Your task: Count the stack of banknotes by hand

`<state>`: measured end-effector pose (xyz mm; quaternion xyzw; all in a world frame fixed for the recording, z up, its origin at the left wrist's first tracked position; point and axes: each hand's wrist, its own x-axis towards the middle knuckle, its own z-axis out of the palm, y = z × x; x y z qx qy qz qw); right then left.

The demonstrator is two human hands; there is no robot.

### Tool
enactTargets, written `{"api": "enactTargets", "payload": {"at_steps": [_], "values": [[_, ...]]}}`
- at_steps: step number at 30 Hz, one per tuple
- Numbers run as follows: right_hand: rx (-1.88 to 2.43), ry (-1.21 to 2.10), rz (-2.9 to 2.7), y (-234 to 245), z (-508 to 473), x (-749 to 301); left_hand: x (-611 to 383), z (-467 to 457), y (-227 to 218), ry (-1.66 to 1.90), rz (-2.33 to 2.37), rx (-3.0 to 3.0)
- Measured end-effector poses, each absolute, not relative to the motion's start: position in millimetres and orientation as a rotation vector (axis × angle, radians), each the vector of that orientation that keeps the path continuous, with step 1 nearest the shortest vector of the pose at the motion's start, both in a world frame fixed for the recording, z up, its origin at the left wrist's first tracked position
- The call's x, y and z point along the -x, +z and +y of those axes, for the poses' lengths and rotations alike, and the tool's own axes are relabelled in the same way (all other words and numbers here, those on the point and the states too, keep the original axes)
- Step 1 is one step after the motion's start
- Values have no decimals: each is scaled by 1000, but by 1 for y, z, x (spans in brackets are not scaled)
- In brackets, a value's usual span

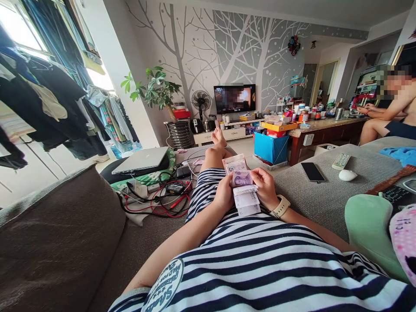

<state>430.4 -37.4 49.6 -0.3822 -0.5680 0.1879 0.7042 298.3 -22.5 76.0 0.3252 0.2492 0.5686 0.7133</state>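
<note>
On my feed, the left hand and right hand hold a fanned stack of banknotes between them, its long axis running toward the raised knee.

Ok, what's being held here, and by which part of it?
A wad of banknotes, held at its middle from both sides by the left hand and right hand.

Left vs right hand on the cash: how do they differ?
The right hand wears a cream wristband; the left hand has a bare wrist. The right hand's fingers reach over the right edge of the stack of banknotes, while the left hand cups the stack's left side. Both hands are ungloved and hold the same stack.
</note>
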Motion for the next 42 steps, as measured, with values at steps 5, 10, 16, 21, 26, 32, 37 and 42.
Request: {"api": "enactTargets", "payload": {"at_steps": [5,10,16,21,26,32,37,42], "values": [[866,406,-1269,48,-38,-430,-297,-20,71,1247,541,-745],[849,397,-1299,49,-41,-429,-296,-16,67,1256,547,-741],[785,462,-1313,47,-41,-428,-294,-17,65,1230,476,-752],[850,460,-1189,41,-32,-429,-289,-22,68,1231,520,-803],[897,433,-1199,40,-30,-429,-288,-22,67,1233,543,-809],[896,439,-1218,44,-34,-427,-291,-22,69,1222,515,-742],[871,470,-1234,46,-38,-424,-292,-26,77,1217,515,-652],[859,463,-1248,47,-40,-423,-290,-27,77,1211,515,-672]]}}
